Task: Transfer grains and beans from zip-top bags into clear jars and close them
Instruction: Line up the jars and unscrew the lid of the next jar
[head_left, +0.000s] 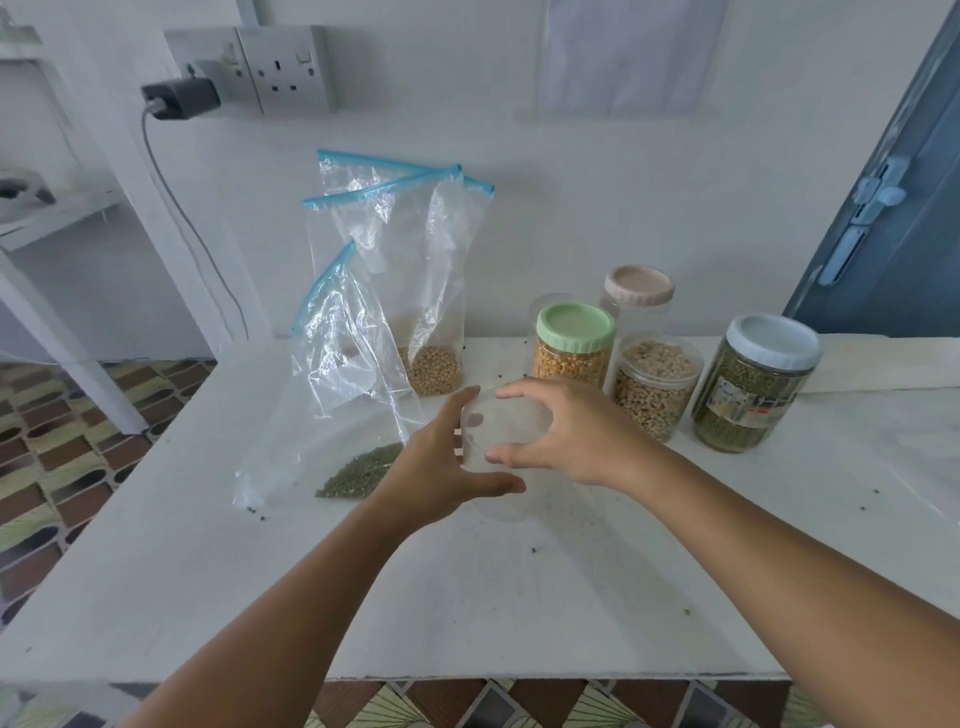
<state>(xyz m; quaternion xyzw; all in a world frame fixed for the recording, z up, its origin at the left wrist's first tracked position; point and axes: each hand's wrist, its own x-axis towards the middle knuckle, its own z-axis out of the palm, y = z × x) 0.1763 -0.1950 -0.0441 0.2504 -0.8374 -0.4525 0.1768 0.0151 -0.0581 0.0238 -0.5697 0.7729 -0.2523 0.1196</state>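
We see a white desk (519, 597) against a pale wall (623, 182) with a double socket (283, 67) and plugged-in black charger (179, 97). Patterned floor tiles (62, 457) lie left, a blue door (893, 208) right.

head view, looking down, near table (519, 597)

A white table (208, 597) stands against a white wall (571, 197), with a few dark specks scattered on its top. On the wall a double socket (285, 67) holds a black charger (179, 98), and its grey cable (192, 228) hangs down behind the table. A blue door (904, 218) with a pale handle (844, 254) is at the right. The floor (62, 457) has patterned tiles, and a white shelf (47, 208) stands at the left
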